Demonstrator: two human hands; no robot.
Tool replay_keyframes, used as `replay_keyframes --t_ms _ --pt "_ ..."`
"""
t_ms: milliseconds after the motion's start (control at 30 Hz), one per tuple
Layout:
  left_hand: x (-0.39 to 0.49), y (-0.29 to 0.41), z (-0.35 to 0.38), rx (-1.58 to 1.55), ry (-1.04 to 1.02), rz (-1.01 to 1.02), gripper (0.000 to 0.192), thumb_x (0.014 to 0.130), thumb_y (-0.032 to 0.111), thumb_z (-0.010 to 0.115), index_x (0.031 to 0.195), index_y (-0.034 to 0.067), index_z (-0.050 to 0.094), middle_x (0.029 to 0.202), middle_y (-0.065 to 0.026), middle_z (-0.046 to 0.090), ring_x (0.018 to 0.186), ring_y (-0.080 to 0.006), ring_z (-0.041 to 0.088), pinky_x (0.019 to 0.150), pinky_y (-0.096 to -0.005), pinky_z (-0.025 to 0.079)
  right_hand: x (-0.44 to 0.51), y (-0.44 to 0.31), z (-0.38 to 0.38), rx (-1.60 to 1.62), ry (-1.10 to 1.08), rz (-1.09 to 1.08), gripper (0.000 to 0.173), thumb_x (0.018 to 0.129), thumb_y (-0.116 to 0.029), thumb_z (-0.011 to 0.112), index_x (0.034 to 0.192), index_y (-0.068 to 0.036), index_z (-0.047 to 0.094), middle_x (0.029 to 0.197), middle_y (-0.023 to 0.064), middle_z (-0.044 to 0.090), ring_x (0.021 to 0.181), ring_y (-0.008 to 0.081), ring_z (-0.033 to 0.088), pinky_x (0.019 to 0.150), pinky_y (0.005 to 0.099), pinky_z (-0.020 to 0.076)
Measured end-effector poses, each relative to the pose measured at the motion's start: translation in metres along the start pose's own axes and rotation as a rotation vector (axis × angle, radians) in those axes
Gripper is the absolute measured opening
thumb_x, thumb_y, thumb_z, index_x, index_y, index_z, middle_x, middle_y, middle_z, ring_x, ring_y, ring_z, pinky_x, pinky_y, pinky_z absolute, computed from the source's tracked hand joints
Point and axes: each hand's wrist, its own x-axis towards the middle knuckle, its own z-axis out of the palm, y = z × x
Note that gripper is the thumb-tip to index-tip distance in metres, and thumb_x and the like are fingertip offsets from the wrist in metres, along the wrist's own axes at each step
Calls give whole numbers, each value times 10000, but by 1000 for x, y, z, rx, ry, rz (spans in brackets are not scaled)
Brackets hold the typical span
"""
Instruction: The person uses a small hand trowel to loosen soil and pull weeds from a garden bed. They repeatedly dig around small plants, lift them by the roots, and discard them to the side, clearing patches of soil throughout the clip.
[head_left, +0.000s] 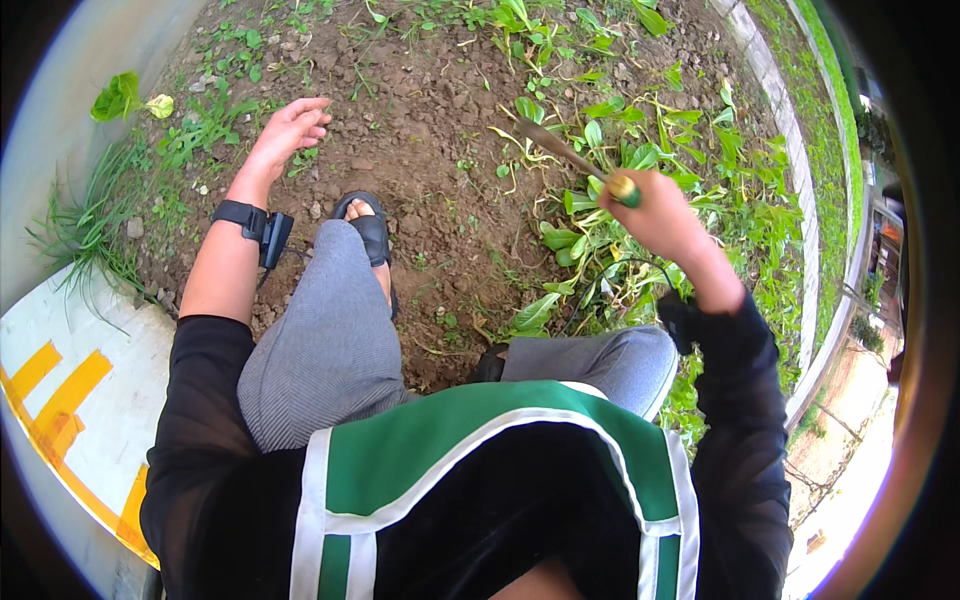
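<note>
My right hand (651, 214) is closed around the green and tan handle of a small metal garden tool (559, 144). Its brown, slightly blurred blade points up and left over the edge of a patch of leafy green plants (645, 157); whether it touches them I cannot tell. At the left, my left hand (296, 129) hangs over the bare brown soil (420, 142), fingers apart and holding nothing. Small weeds (304, 160) grow in the soil just below it. Pulled or wilted pale stems lie among the leaves under my right hand.
A white board with yellow tape (97, 375) lies at the lower left, beside a tuft of grass-like leaves (94, 217). A pale wall (52, 97) borders the soil on the left, a stone edging (795, 150) on the right. My sandalled foot (367, 225) stands on the soil between my hands.
</note>
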Motion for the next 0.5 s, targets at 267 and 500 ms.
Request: replay_keyframes --t_ms 267,500 --pt "5 5 3 26 -6 16 329 923 224 490 1229 109 527 1072 -29 606 850 -84 559 751 -229 462 -19 66 9 -185 -112 305 83 735 -115 591 781 -80 650 748 144 645 722 299 626 700 373 483" --pt "13 10 4 -13 1 51 334 921 230 487 1230 111 529 1061 -26 612 846 -86 565 755 -236 466 -53 66 -18 -103 -27 337 88 725 -113 604 774 -66 659 710 126 636 695 233 623 686 339 480"
